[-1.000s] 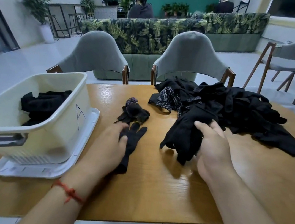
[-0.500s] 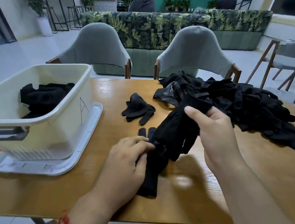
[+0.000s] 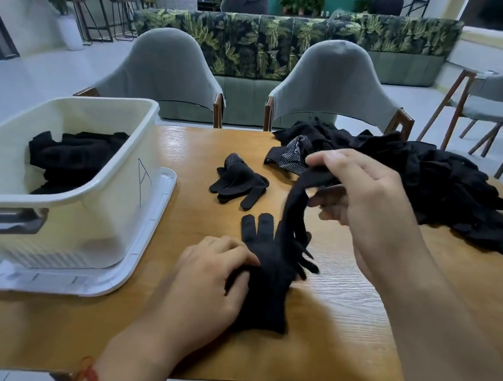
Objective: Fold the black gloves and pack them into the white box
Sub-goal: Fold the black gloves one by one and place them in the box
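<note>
The right hand (image 3: pixel 365 204) pinches the cuff end of a hanging glove (image 3: pixel 294 205) between thumb and fingertips and holds it above the table (image 3: pixel 336 343). Its limp fingers trail down onto a flat glove (image 3: pixel 263 287), where black on black blurs the line between the two. The left hand (image 3: pixel 207 283) curls its fingers round the near edge of that flat glove, hiding part of it. Just beyond lie two more gloves (image 3: pixel 238 182), bunched together. At the far right sprawls a pile of gloves (image 3: pixel 434 187), partly behind the right hand and cut off by the frame edge, too tangled to count. The white box (image 3: pixel 109 204) stands to the left on its lid (image 3: pixel 145 240), cropped at the left, with packed gloves (image 3: pixel 70 155) half hidden by its near wall.
</note>
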A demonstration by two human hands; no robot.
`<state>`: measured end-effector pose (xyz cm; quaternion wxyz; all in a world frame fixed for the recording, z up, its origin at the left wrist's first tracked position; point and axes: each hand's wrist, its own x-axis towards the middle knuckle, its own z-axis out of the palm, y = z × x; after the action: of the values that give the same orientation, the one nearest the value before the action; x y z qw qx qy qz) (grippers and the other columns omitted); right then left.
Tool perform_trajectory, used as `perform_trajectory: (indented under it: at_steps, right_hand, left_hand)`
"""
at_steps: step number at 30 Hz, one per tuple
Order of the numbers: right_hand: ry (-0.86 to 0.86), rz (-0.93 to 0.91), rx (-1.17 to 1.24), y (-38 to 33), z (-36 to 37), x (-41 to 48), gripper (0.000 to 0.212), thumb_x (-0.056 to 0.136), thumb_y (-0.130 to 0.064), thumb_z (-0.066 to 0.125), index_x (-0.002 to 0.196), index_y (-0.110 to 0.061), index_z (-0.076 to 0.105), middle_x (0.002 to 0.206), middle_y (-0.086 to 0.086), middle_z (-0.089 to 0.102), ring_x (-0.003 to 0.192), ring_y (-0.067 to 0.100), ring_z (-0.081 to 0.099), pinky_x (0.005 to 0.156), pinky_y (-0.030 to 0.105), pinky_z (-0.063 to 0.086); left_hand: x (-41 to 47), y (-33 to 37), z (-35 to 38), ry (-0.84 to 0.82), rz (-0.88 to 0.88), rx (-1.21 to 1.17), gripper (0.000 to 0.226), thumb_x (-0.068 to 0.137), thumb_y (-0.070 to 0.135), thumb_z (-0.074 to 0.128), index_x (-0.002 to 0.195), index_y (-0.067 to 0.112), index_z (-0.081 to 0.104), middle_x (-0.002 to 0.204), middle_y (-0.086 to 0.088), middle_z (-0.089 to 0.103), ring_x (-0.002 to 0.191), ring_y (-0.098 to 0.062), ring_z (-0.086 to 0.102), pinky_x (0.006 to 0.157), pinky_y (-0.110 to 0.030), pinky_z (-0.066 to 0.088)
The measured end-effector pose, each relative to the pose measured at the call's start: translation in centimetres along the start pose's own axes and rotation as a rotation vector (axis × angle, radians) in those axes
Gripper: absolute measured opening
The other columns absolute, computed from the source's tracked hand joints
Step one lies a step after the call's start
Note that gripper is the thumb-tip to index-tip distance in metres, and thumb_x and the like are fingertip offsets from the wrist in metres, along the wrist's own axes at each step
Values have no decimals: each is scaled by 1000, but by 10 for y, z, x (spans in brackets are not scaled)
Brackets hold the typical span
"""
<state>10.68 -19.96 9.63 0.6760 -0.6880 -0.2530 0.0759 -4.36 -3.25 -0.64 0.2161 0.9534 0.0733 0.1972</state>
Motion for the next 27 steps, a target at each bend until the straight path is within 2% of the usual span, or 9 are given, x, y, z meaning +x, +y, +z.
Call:
perform_trajectory:
  at_steps: [4,7,11,14,16,19,22,24,27]
  right_hand:
    - [-142,57,179,3,9,-2,41,108,-13,48,139,-27,69,131,1,74,111,22,76,87,39,61]
    - [-181,28,-65,17,12,-3,59,106,3,46,150,-34,58,138,-7,70,111,11,75,92,34,62]
    - [-124,-144,-604,37,12,-12,48,94,-12,67,127,-46,73,109,-18,77,98,-5,72,94,25,57]
    - [-133,-182,-710,51,11,-19,29,85,-26,80,106,-47,78,78,-20,72,75,3,69,76,36,61]
    - [-119,-255,-722,56,11,-21,15,85,-38,83,96,-45,78,71,-15,66,70,9,63,65,38,56]
    - [-27,-406,-799,58,12,-22,10,86,-45,80,84,-36,76,76,-11,53,77,11,53,63,37,49]
    - [23,-502,-809,59,14,-23,24,89,-36,79,76,-26,61,90,-13,56,92,17,51,79,32,46]
    - [-78,-523,-719,58,14,-25,20,92,-29,74,80,-23,59,101,-13,63,100,17,57,88,32,47]
    - [-274,-502,-667,59,14,-30,19,93,-30,72,87,-28,54,114,-17,68,104,9,63,88,32,53]
  left_hand:
    - [0,-1,4,-6,-39,23,20,102,38,56,120,44,63,123,30,54,122,2,46,102,-24,38]
    - [1,-4,7,12,-53,44,20,101,42,57,120,44,63,123,29,53,121,0,46,98,-20,33]
    - [3,-5,10,13,-72,59,25,100,46,55,123,43,64,127,28,53,124,1,45,98,-20,30]
    - [3,-5,12,16,-81,63,26,100,46,55,123,43,65,127,27,54,125,0,45,98,-22,30]
    - [4,-6,12,7,-86,70,24,100,44,56,123,44,64,125,27,54,123,-1,46,97,-22,30]
    - [4,-5,11,-13,-93,76,25,101,44,54,125,45,62,127,28,53,125,-2,46,97,-22,31]
    - [4,-3,10,-22,-89,101,30,102,43,54,131,45,61,131,27,54,128,-1,44,99,-22,30]
    - [3,-2,10,-22,-82,121,32,102,44,51,132,44,61,131,26,56,128,-2,44,99,-22,30]
    - [4,-1,10,-30,-69,158,36,100,46,44,132,42,60,130,24,58,128,-6,45,98,-25,35]
